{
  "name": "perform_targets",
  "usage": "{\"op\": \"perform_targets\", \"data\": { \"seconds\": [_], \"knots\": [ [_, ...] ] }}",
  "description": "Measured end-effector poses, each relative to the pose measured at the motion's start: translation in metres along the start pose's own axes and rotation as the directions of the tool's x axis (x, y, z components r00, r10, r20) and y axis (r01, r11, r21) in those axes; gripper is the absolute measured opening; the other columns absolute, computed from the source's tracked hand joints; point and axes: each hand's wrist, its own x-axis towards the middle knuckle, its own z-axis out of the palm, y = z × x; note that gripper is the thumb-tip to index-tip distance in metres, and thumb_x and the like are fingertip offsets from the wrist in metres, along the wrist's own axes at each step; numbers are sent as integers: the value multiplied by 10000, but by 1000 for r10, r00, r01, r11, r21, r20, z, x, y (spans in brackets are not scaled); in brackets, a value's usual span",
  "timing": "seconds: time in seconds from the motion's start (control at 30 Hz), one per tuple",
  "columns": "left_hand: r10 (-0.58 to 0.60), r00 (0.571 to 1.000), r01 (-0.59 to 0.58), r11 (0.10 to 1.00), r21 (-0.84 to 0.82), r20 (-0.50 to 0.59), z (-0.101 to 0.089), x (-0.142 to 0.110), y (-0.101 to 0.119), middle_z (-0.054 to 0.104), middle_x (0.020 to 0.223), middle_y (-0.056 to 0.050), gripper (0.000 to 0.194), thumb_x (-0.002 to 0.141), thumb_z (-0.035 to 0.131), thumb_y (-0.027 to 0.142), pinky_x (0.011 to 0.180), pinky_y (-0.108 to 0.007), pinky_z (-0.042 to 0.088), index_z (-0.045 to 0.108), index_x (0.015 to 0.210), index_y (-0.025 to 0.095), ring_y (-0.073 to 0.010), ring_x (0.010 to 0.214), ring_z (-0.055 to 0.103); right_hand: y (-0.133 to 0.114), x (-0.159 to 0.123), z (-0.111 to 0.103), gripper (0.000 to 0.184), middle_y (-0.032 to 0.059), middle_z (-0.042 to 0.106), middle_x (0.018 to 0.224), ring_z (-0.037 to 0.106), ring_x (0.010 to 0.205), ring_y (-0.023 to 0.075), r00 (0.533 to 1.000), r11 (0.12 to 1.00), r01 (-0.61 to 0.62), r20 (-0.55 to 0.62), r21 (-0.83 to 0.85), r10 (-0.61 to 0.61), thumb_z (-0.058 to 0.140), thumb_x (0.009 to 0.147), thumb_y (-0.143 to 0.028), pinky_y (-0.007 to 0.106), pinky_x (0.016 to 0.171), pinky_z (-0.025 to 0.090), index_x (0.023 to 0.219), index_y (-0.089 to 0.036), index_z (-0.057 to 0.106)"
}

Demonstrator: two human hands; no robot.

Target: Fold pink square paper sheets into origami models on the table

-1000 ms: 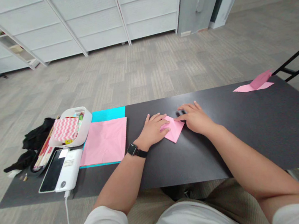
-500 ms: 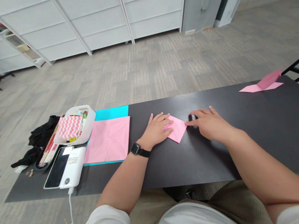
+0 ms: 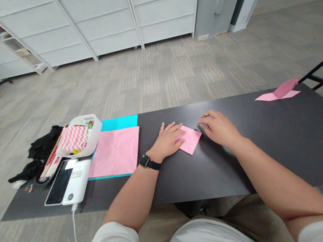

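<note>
A small folded piece of pink paper (image 3: 190, 140) lies on the dark table, turned so that its corners point sideways and toward me. My left hand (image 3: 168, 139) rests flat on its left part with the fingers spread, covering that side. Just off the paper's right corner, my right hand (image 3: 217, 127) hovers over the table with loosely bent fingers. Nothing shows in it, and it is apart from the paper.
Pink sheets (image 3: 117, 151) lie on a cyan sheet (image 3: 119, 123) to the left. Beyond them are a white basket (image 3: 97, 134), a phone (image 3: 60, 184), a white power bank (image 3: 77, 182) with a cable, and black cloth (image 3: 45, 143). A folded pink paper piece (image 3: 285, 88) stands far right.
My right hand has drawn its fingers in and lifted off the paper's right corner, where its index finger was touching. The left hand stays pressed on the paper. The view has shifted slightly.
</note>
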Motion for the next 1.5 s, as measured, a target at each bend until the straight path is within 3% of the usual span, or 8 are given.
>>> {"op": "perform_targets", "data": {
  "seconds": [0.17, 0.33, 0.47, 0.67, 0.97, 1.17, 1.33, 1.5],
  "knots": [
    [-21, 1000, 21, 1000, 2, -21, 2, 0, 1, 476, 1691, -95, 638, 1038, 569, 404, 1356, -661, 59, 419, 1641, 261, -317, 1633, 320, -20, 3, 21, 305, 138, 614, 1449, 549, 1356, 351, 997, 997, 73, 28, 15, -73, 600, 1028, -346, 588, 1175, 429, 1229, -310, 826],
    [-17, 1000, 17, 999, 28, 5, -1, 0, -3, 465, 1700, -85, 668, 1038, 572, 448, 1351, -673, 24, 394, 1658, 276, -325, 1646, 291, -24, 6, 29, 327, 135, 559, 1548, 478, 1453, 382, 991, 999, 38, 127, -23, -35, 655, 1011, -399, 687, 1228, 322, 1305, -357, 793],
    [30, 999, -30, 999, 33, 13, -7, -1, -8, 535, 1653, -63, 567, 1073, 515, 385, 1354, -650, 19, 452, 1630, 297, -288, 1631, 334, -22, 6, 28, 328, 110, 560, 1556, 451, 1481, 382, 989, 999, -26, 148, -43, 32, 673, 999, -409, 713, 1246, 280, 1306, -387, 787],
    [37, 999, -36, 999, 32, -32, -11, 0, -10, 629, 1567, -37, 464, 1069, 531, 299, 1359, -617, 102, 586, 1530, 319, -262, 1563, 450, -17, 6, 26, 303, 129, 557, 1548, 440, 1472, 416, 990, 990, -104, 82, -98, 112, 667, 997, -435, 766, 1221, 279, 1249, -349, 811],
    [72, 997, -70, 996, 53, -36, -12, 0, -11, 630, 1566, -8, 445, 1070, 537, 270, 1354, -630, 106, 614, 1503, 342, -263, 1581, 423, -15, 5, 27, 292, 117, 586, 1495, 483, 1406, 388, 991, 991, -107, 75, -81, 113, 667, 992, -429, 758, 1206, 307, 1241, -355, 800],
    [52, 998, -52, 998, 26, -28, -19, -1, -12, 737, 1423, 5, 349, 1076, 531, 299, 1364, -613, 105, 720, 1367, 334, -243, 1480, 550, -16, 4, 26, 304, 125, 593, 1489, 489, 1404, 390, 988, 990, -112, 93, -90, 120, 677, 987, -410, 753, 1212, 301, 1258, -348, 799],
    [54, 988, -54, 999, 0, -144, -25, -1, -11, 766, 1366, -32, 386, 1095, 471, 297, 1364, -529, 223, 691, 1411, 265, -195, 1269, 700, -13, 4, 26, 302, 122, 608, 1467, 517, 1370, 377, 992, 994, -92, 83, -63, 97, 663, 987, -400, 751, 1201, 320, 1250, -349, 803],
    [14, 954, -17, 1000, -9, -301, -20, 1, -8, 788, 1302, -43, 388, 1088, 472, 297, 1325, -492, 335, 673, 1416, 247, -188, 1135, 738, -14, 3, 25, 315, 126, 604, 1484, 510, 1389, 386, 992, 995, -78, 96, -67, 84, 665, 986, -389, 768, 1207, 301, 1268, -358, 801]
  ]
}}
